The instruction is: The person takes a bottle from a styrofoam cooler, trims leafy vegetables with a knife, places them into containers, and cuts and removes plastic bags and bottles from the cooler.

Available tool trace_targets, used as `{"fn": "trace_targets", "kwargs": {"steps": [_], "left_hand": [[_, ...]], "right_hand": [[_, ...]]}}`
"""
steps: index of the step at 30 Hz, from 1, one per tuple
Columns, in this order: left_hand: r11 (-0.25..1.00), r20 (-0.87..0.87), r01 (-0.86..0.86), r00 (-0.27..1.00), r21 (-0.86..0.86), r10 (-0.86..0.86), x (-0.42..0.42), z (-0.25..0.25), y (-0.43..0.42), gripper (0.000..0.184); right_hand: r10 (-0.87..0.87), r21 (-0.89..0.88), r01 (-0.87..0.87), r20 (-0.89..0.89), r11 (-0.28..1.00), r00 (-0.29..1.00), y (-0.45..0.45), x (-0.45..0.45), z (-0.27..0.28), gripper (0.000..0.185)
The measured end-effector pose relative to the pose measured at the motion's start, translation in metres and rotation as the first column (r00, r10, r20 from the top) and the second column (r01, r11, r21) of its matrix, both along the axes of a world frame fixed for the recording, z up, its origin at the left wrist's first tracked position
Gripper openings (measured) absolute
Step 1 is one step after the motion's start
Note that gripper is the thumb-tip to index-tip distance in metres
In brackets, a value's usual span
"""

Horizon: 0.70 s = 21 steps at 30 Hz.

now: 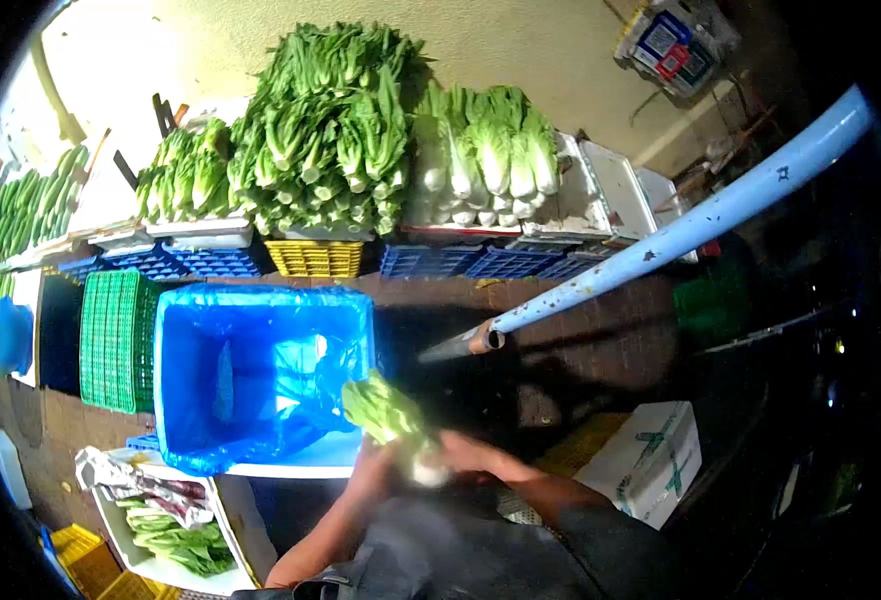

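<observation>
the fingers of the left hand and right hand grasp one leafy vegetable between them, its white base by the right fingers, its green leaves pointing away, up and left. left of and beyond the fingers stands a blue-lined box; farther out, heaped greens. right of the fingers sits a white carton; a blue pole slants beyond them.
</observation>
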<state>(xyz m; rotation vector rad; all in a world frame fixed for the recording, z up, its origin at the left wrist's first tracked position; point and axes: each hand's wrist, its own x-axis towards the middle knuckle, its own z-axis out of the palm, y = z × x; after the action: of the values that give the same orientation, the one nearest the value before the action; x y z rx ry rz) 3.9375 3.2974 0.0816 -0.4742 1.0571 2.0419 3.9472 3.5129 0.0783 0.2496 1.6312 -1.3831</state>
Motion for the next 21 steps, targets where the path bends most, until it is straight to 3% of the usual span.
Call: {"fn": "trace_targets", "kwargs": {"steps": [2, 4, 6, 7, 8, 9, 10, 12, 14, 15, 17, 18, 19, 20, 21], "left_hand": [[0.976, 0.026, 0.199, 0.979, 0.087, -0.202, 0.008, -0.027, 0.013, 0.08], [0.831, 0.017, 0.525, 0.847, -0.186, -0.531, 0.003, -0.039, 0.024, 0.101], [0.719, -0.112, 0.68, 0.711, -0.146, -0.695, 0.004, -0.059, 0.039, 0.091], [0.612, -0.099, 0.767, 0.606, -0.192, -0.789, -0.001, -0.071, 0.045, 0.079], [0.675, -0.162, 0.719, 0.656, -0.166, -0.738, 0.0, -0.089, 0.048, 0.074], [0.731, -0.223, 0.669, 0.698, -0.134, -0.68, 0.002, -0.106, 0.05, 0.069], [0.794, -0.059, 0.603, 0.792, -0.071, -0.607, -0.008, -0.095, 0.053, 0.069], [0.898, -0.006, 0.438, 0.899, -0.038, -0.438, -0.03, -0.065, 0.049, 0.066], [0.934, -0.014, 0.328, 0.943, -0.145, -0.333, -0.042, -0.086, 0.04, 0.067], [0.96, 0.024, 0.243, 0.97, -0.141, -0.243, -0.053, -0.08, 0.034, 0.066], [0.98, 0.05, 0.07, 0.997, -0.185, -0.062, -0.067, -0.081, 0.018, 0.063], [0.973, 0.036, -0.016, 0.999, -0.231, 0.025, -0.07, -0.089, 0.008, 0.061], [0.96, 0.023, -0.132, 0.99, -0.246, 0.142, -0.073, -0.089, 0.0, 0.06], [0.934, 0.01, -0.249, 0.966, -0.256, 0.26, -0.076, -0.083, -0.005, 0.058], [0.897, 0.012, -0.344, 0.933, -0.277, 0.361, -0.078, -0.076, -0.01, 0.056]], "right_hand": [[-0.115, -0.104, 0.11, -0.048, 0.988, 0.992, 0.036, 0.032, -0.001, 0.064], [-0.048, 0.0, 0.048, 0.038, 0.999, 0.998, 0.093, 0.072, -0.057, 0.061], [-0.479, 0.187, 0.446, 0.204, 0.875, 0.854, 0.118, 0.119, -0.046, 0.052], [-0.637, 0.201, 0.608, 0.334, 0.768, 0.694, 0.132, 0.141, -0.054, 0.052], [-0.746, 0.237, 0.738, 0.446, 0.632, 0.495, 0.151, 0.169, -0.075, 0.051], [-0.815, 0.211, 0.84, 0.441, 0.501, 0.376, 0.167, 0.194, -0.098, 0.052], [-0.862, 0.182, 0.915, 0.441, 0.359, 0.251, 0.18, 0.209, -0.115, 0.053], [-0.887, -0.012, 0.959, 0.376, 0.284, 0.267, 0.206, 0.201, -0.12, 0.054], [-0.892, -0.154, 0.96, 0.358, 0.235, 0.276, 0.245, 0.18, -0.141, 0.043], [-0.93, -0.05, 0.969, 0.274, 0.242, 0.246, 0.238, 0.129, -0.101, 0.046], [-0.694, -0.461, 0.851, 0.528, 0.251, 0.49, 0.3, 0.078, -0.136, 0.057], [-0.751, -0.29, 0.908, 0.515, 0.301, 0.414, 0.326, 0.038, -0.142, 0.054], [-0.872, -0.103, 0.885, 0.154, 0.454, 0.465, 0.329, -0.013, -0.121, 0.052], [-0.908, -0.216, 0.938, 0.267, 0.272, 0.324, 0.339, -0.071, -0.122, 0.048], [-0.871, -0.247, 0.856, 0.079, 0.454, 0.485, 0.353, -0.118, -0.114, 0.044]]}}
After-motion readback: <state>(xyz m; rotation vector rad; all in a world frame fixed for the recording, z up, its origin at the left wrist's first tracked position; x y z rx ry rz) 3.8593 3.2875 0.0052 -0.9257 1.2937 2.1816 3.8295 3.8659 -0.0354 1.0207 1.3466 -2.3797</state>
